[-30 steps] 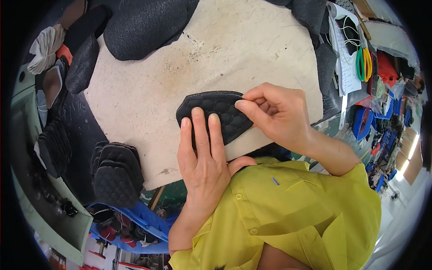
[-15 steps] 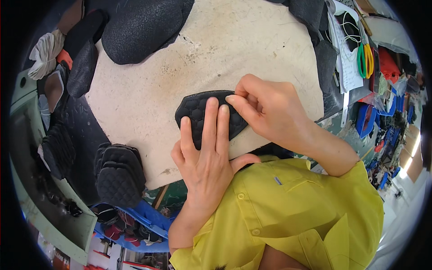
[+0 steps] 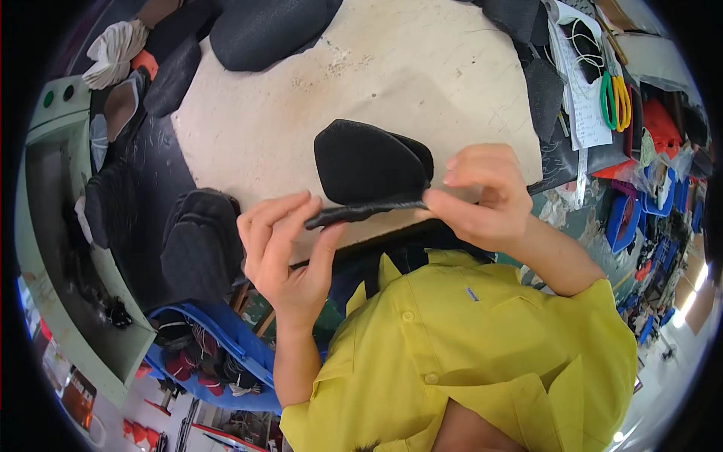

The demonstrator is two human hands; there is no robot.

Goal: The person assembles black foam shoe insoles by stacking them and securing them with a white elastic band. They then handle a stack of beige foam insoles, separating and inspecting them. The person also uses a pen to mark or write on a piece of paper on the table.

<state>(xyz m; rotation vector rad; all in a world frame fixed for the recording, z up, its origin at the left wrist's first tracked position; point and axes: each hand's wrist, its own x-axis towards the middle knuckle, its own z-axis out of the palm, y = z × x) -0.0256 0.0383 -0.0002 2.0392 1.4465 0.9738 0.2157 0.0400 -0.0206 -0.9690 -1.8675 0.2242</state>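
A black padded piece (image 3: 365, 213) is raised on its edge, so only a thin dark strip of it faces me. My left hand (image 3: 285, 245) pinches its left end between thumb and fingers. At the other end, the thumb and fingertips of my right hand (image 3: 486, 200) close on its corner. Just beyond it is a smooth black panel (image 3: 369, 162) with rounded corners. Part of another dark layer shows behind that panel's right side. Whether the raised piece and the panel are joined, I cannot tell.
The pale work board (image 3: 444, 83) has black pieces along its far edge. Stacked black pads (image 3: 199, 245) stand at left, near a blue bin (image 3: 256, 354) of dark and red bundles. White cord (image 3: 117, 53) lies far left; scissors (image 3: 616, 102) and papers (image 3: 587, 120) are at right.
The quilted pad lay flat under my left fingers; now a padded piece is held on edge and a smooth panel shows beyond. My left hand moved left, and my right hand shifted slightly right and nearer.
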